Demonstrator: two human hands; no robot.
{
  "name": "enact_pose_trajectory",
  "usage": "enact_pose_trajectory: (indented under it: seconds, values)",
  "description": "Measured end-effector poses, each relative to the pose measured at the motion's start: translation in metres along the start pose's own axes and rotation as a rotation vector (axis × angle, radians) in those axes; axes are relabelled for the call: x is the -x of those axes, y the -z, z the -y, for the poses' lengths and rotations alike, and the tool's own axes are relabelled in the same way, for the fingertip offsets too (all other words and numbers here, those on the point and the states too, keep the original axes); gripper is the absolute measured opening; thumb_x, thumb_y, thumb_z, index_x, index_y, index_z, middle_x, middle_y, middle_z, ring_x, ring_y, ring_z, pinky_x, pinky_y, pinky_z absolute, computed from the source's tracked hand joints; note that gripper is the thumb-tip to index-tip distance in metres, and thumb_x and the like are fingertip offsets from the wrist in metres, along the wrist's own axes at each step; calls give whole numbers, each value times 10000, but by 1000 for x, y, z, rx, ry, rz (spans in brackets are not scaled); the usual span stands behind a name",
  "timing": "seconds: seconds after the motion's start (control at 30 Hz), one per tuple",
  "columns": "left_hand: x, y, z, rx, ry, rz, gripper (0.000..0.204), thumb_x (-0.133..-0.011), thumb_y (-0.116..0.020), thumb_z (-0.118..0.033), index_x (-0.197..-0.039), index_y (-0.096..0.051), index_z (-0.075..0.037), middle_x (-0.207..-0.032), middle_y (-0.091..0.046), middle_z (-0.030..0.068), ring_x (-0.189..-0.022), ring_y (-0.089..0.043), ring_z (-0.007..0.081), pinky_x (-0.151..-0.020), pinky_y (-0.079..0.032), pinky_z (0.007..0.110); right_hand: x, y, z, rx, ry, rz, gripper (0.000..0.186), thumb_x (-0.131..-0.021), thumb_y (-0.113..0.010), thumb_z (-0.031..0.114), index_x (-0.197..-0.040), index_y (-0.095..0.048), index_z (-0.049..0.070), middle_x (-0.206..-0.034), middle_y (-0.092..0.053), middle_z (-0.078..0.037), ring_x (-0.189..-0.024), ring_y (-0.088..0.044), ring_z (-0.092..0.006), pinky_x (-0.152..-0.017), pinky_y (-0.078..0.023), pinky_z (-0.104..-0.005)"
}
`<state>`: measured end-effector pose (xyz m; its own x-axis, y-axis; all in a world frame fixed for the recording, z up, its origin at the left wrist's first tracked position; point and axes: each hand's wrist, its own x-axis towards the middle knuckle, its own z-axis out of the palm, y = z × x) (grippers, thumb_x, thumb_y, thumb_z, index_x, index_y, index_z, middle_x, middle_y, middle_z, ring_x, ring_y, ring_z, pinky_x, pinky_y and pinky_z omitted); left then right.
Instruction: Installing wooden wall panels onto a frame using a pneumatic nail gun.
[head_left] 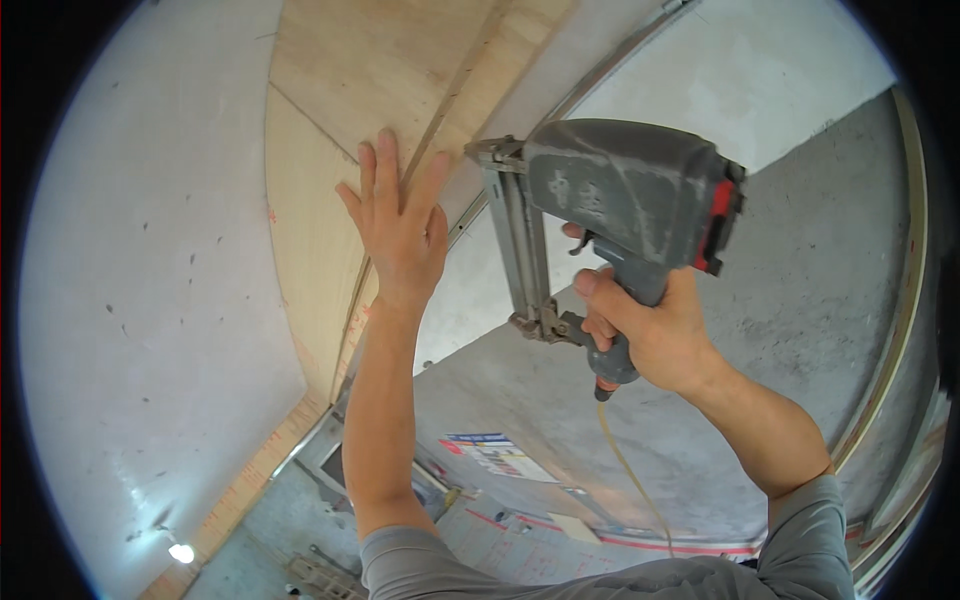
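My right hand is wrapped round the handle of a dark grey pneumatic nail gun. The tool's nose, at its left end, reaches a pale plywood panel overhead; whether it touches cannot be told. A thin yellowish air hose hangs from the handle's base. Flat against the plywood, just left of the nose, my left hand has its fingers spread and holds nothing. A narrow dark seam runs through the wood beside its fingers.
A white board surface with dark specks fills the left, edged by a wood strip. At right stands a grey wall with a curved pale trim. Low down are a lit bulb and a printed sheet.
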<state>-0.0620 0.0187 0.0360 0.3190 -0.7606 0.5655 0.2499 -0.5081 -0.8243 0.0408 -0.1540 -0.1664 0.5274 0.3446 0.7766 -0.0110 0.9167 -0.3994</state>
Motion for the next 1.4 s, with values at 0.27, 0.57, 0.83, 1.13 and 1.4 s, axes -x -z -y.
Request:
enact_pose_trajectory:
  seconds: [0.27, 0.57, 0.83, 1.13, 1.4]
  values:
    - [9, -5, -6, -204, -158, -177, 569, -790, -690, 1, -1280, -693, -290, -1512, -516, 109, -1323, -512, 369, -1080, -290, 621, 8, 0, 19, 705, 391, -62, 227, -989, -672, 219, -857, -616, 43, -648, -546, 10, -595, -501, -90, -559, -408, -276]
    - [6, -34, -84, 2120, 1031, -405, 146, -941, -728, -245, -982, -693, -109, -767, -559, -53, -706, -478, 79, -661, -380, 288, 22, -20, 32, 922, 526, -303, 245, -1000, -655, 202, -813, -595, 56, -638, -544, 13, -593, -492, -80, -568, -405, -274]
    - [-40, -29, -91, 2126, 1412, -567, 163, -888, -700, -96, -801, -566, -130, -690, -439, -55, -580, -377, 65, -524, -286, 244, 18, -32, 32, 980, 485, -353, 211, -902, -716, 34, -1096, -646, -9, -943, -691, -47, -835, -636, -145, -754, -532, -320]
    - [-45, -43, -97, 1989, 1345, -756, 122, -849, -731, -89, -844, -609, -98, -669, -495, -56, -531, -369, 54, -491, -276, 248, 6, -23, 19, 1141, 634, -277, 89, -934, -712, 82, -988, -678, 19, -788, -657, -17, -693, -593, -106, -607, -476, -282]
    - [-52, -32, -99, 2041, 1418, -754, 283, -864, -696, -36, -1123, -656, 69, -1133, -676, 89, -1061, -588, 148, -945, -431, 289, -7, 6, 4, 1417, 731, -172, 201, -834, -695, -18, -1031, -660, -4, -990, -710, -110, -900, -669, -226, -792, -533, -339]
